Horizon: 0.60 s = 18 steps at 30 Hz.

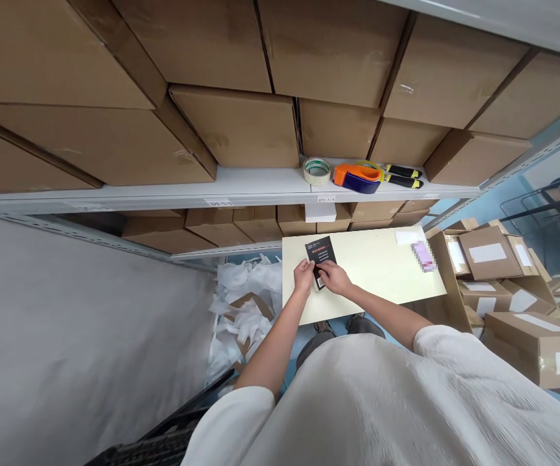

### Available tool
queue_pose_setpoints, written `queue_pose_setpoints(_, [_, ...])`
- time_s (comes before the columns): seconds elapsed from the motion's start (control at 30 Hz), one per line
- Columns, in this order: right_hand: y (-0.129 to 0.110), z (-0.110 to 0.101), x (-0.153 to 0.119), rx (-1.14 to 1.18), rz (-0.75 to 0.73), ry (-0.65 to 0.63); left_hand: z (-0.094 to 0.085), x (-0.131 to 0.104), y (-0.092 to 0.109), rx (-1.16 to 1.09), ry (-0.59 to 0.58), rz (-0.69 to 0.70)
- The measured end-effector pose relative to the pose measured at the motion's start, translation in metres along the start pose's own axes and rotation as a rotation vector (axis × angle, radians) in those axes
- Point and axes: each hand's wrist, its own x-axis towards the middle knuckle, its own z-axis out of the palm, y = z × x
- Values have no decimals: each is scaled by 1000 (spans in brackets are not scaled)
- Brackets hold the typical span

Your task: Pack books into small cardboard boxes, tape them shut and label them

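Note:
A flat black printed package (325,248) is held over the pale yellow tabletop (371,272). Red and white lettering runs across its face, with a small white barcode label near its lower end. On its left edge my left hand (303,277) is closed, thumb on the front. My right hand (335,279) grips the lower right part, its fingers bent against the face. The fingertips behind the package are hidden. Further right on the table lie a white paper slip (407,237) and a pinkish-purple item (423,256), blurred out.
A shelf ledge (260,184) ahead carries a tape roll (317,171), an orange and blue tape dispenser (357,177) and black-handled pliers (403,176). Cartons (235,123) fill the shelves. White wrapping (248,291) lies left of the table; labelled boxes (491,252) are stacked right.

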Motion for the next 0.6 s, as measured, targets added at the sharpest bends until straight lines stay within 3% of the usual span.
queue_pose_setpoints(0.07, [7,-4,5,26,47,46,-8,6,2,15,24,-6])
queue_pose_setpoints(0.17, [24,-14,12,73,257,154,-21,12,4,6,18,-65])
queue_pose_setpoints(0.3, [38,-18,16,294,483,71,-33,15,7,-30,-26,-152])
queue_pose_setpoints(0.43, [39,-12,15,514,553,12,-37,19,7,-19,-47,-150])
queue_pose_setpoints(0.6, [34,-14,18,719,579,49,-38,27,7,50,47,-151])
